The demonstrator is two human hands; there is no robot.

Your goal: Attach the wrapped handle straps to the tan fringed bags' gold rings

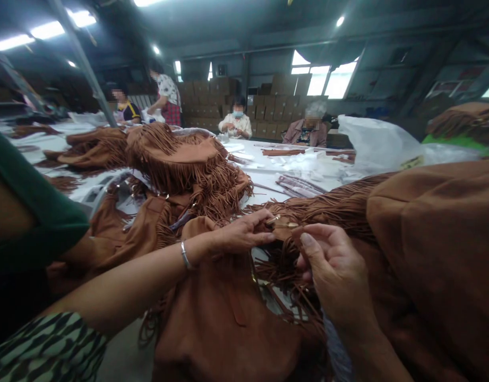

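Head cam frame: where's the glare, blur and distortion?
Head view: white tube lamps overhead and the white-paned rear window blow out; the dark ceiling looks hazy. Head view: the large, smooth brown suede-like piece at right looks soft. Head view: the slanting grey metal pole hints at wide-angle distortion.

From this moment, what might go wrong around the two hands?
The small shiny piece by the fingertips of the left hand might drop into the loose fringe below. That fringe might also tangle with the fingers of the right hand. The bracelet, close to the brown material, could snag it.
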